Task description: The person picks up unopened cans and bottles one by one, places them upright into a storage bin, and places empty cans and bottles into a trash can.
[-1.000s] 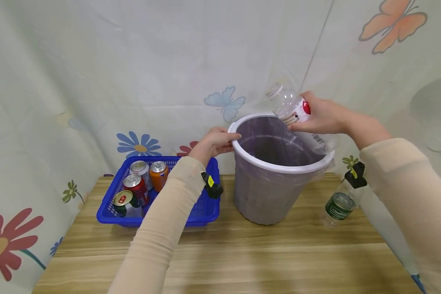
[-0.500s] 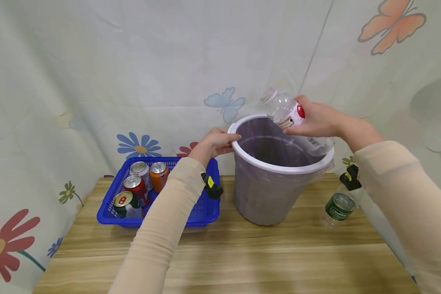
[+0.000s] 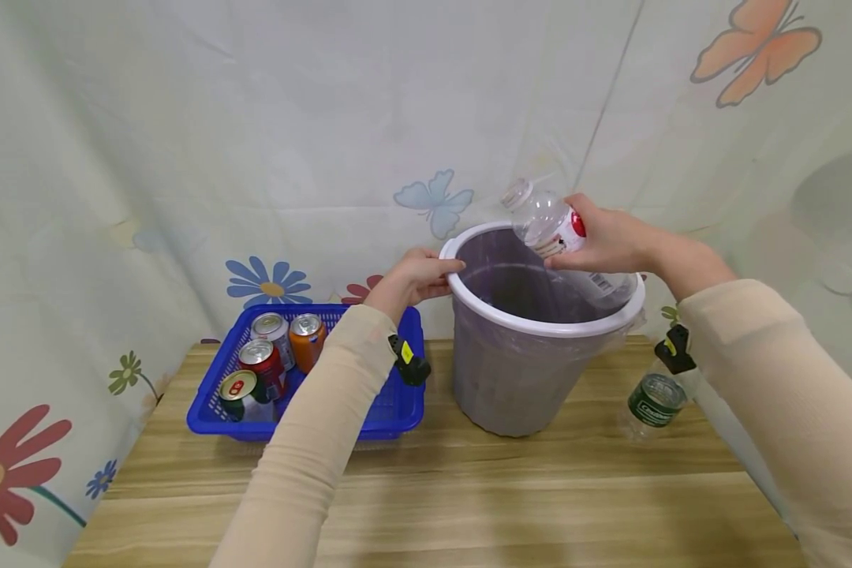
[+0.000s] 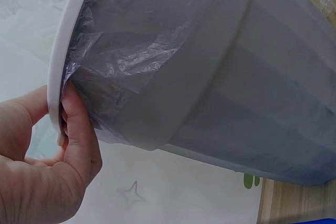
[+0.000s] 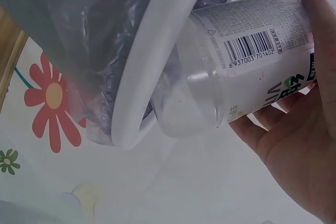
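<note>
My left hand (image 3: 420,276) holds the white rim of a grey trash bin (image 3: 504,379) at its left side. In the left wrist view the thumb lies on one side of the rim (image 4: 59,56) and the fingers tuck under the other. A thin clear bag (image 4: 131,56) lines the bin and folds over its edge. My right hand (image 3: 614,241) grips a clear plastic bottle (image 5: 252,56) with a white and red label. The bottle lies tilted across the bin's mouth, neck up to the left, base low at the right. Its base overlaps the rim in the right wrist view.
A blue plastic basket (image 3: 389,414) stands left of the bin, with several drink cans (image 3: 261,359) in it. Right of the bin, a clear bottle with a green label (image 3: 655,400) stands on the wooden table (image 3: 468,505). A printed curtain (image 3: 312,118) hangs behind.
My right hand and the bottle have moved a little left and down, lower over the bin's mouth. The left hand keeps its hold on the rim.
</note>
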A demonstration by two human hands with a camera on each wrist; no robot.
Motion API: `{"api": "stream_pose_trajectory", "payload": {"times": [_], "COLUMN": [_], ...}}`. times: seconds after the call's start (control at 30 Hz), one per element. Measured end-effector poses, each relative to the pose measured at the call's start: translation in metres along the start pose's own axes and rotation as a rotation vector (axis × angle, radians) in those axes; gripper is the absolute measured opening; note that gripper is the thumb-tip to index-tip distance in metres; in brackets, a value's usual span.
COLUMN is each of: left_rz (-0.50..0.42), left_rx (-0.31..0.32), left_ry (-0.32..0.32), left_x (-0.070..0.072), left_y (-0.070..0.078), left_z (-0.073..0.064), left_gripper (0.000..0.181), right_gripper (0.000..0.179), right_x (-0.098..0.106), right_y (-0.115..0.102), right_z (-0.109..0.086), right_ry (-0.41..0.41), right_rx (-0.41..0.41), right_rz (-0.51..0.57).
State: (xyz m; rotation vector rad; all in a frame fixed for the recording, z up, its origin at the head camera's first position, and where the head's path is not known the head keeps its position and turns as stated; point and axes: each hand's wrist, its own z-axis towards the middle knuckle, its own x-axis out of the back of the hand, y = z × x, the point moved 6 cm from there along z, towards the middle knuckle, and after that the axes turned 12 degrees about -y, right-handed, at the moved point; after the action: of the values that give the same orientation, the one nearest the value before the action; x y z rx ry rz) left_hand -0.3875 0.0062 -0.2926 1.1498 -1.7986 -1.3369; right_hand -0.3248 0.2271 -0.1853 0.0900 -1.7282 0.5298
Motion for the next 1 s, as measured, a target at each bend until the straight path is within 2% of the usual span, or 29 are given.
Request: {"api": "stream_pose_trajectory", "payload": {"times": [0.43,0.73,1.0], "left_rz": [-0.003,-0.023,-0.018], "left_rx": [0.004,-0.007,-0.005], "left_ry": [0.002,-0.003,-0.010], "left_x": [-0.0017,-0.0035,-0.0037], "left_y": [-0.0002,0.0007,0.0004], "left_z": [0.0009,0.0029,0.0042], "left_gripper": [0.028,0.024,0.025], "right_gripper": [0.084,0.077,0.072], "right_x": [-0.0070,-0.0057,-0.0049], "right_y": [-0.0006,-0.0017,-0.0023], "right_z": [0.0023,0.0019,0.0011], "right_ry": [-0.020,-0.033,-0.039], "right_rx": [0.056,0.081,0.099], "right_rz": [0.002,0.033,-0.046]}}
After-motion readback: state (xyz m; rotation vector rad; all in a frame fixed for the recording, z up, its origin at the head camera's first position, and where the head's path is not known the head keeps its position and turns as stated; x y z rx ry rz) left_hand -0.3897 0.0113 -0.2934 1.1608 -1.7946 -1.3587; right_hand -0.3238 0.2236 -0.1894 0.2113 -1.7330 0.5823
